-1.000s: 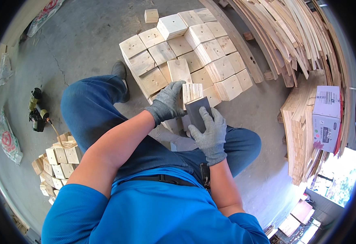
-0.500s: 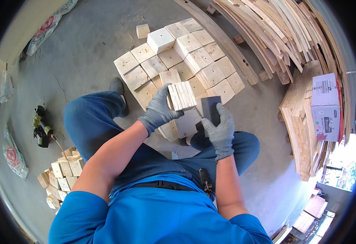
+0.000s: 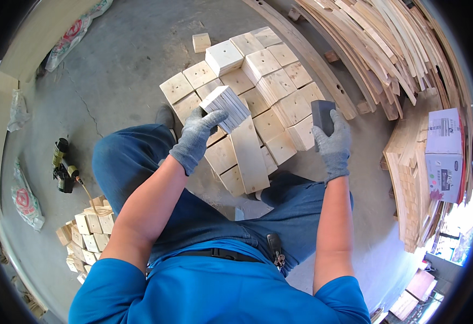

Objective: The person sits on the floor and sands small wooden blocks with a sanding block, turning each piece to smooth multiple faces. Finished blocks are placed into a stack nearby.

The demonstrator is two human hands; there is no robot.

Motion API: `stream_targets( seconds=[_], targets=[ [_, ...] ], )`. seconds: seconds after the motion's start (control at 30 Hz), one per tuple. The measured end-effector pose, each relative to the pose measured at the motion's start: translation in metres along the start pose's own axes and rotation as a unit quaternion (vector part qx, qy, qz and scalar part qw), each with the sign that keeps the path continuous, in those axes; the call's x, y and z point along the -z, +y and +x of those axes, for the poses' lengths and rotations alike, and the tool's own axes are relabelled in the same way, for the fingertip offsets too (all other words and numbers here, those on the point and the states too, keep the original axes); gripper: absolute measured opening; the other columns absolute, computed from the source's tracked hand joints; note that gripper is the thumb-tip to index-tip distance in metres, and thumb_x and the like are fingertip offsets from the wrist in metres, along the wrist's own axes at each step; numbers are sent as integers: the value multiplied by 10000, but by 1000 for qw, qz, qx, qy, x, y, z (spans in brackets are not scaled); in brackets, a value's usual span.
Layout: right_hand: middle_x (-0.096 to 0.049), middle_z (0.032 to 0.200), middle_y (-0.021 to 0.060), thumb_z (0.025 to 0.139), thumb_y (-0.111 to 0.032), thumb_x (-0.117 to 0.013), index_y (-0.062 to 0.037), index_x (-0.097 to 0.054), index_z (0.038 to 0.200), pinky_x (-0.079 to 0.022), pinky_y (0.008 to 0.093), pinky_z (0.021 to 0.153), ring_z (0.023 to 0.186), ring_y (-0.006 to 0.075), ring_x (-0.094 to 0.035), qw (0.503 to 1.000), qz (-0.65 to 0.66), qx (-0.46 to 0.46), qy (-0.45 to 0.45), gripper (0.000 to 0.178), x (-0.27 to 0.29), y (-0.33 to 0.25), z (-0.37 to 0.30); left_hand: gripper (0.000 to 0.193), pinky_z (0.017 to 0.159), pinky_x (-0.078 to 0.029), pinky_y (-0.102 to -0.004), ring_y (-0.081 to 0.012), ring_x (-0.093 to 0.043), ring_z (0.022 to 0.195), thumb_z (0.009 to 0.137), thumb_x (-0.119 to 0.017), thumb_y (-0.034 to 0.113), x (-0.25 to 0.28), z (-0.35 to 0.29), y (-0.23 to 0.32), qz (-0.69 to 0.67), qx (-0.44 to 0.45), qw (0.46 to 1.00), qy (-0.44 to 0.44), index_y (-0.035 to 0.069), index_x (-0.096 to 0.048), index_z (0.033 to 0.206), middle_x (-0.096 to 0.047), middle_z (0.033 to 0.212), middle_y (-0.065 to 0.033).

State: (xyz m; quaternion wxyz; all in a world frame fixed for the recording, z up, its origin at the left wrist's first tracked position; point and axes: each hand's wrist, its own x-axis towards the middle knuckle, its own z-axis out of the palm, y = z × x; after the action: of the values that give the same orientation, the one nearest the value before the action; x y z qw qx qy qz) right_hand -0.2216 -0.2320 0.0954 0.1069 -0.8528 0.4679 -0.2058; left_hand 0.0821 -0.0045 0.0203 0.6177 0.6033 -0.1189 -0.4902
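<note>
My left hand (image 3: 192, 137), in a grey glove, grips a layered wooden block (image 3: 227, 109) by its near left side. The block is tilted and its striped layered side shows. Away to the right, my gloved right hand (image 3: 334, 143) is closed round a dark grey rectangular block (image 3: 321, 115), which is apart from the wood. Under and beyond the hands, square wooden blocks (image 3: 280, 86) stand in a tight group, stacked to uneven heights, many with a small hole in the top. A longer pale board (image 3: 249, 156) lies across the near blocks.
One loose block (image 3: 201, 42) sits on the concrete floor. Long planks (image 3: 355, 48) are piled at the far right, near a white carton (image 3: 443, 154) on stacked wood. On the left are a nail gun (image 3: 62, 167) with a hose and more small blocks (image 3: 88, 237).
The hands have moved apart. My left hand has shifted slightly left and turned the layered block, while my right hand has carried the dark block right and upward, away from it.
</note>
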Motion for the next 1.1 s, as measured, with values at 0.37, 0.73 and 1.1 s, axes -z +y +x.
stream_targets(
  seconds=[0.37, 0.73, 1.1],
  targets=[
    [-684, 1380, 234, 799, -380, -924, -80, -653, 1471, -519, 491, 1106, 1268, 397, -646, 997, -23, -71, -21, 784, -25, 38, 21, 538, 815, -567, -328, -156, -650, 862, 955, -822, 485, -19, 58, 35, 11, 70, 996, 58, 87, -725, 1304, -734, 1108, -64],
    [-708, 1364, 219, 808, -369, -911, -66, -675, 1435, -525, 490, 1095, 1252, 401, -664, 997, 17, -68, 20, 736, -33, 41, 32, 672, 936, -558, -353, -215, -674, 1071, 953, -838, 482, -43, 90, 69, 43, 84, 992, 78, 37, -651, 1420, -703, 1299, -127],
    [-713, 1314, 234, 795, -365, -922, -58, -672, 1429, -529, 505, 1078, 1221, 409, -669, 998, 16, -68, -11, 747, -44, 38, 35, 1103, 1119, -529, -425, -335, -602, 1352, 783, -981, 371, -15, 77, 21, 463, -177, 852, 169, -22, -394, 1630, -511, 1544, -239]
  ],
)
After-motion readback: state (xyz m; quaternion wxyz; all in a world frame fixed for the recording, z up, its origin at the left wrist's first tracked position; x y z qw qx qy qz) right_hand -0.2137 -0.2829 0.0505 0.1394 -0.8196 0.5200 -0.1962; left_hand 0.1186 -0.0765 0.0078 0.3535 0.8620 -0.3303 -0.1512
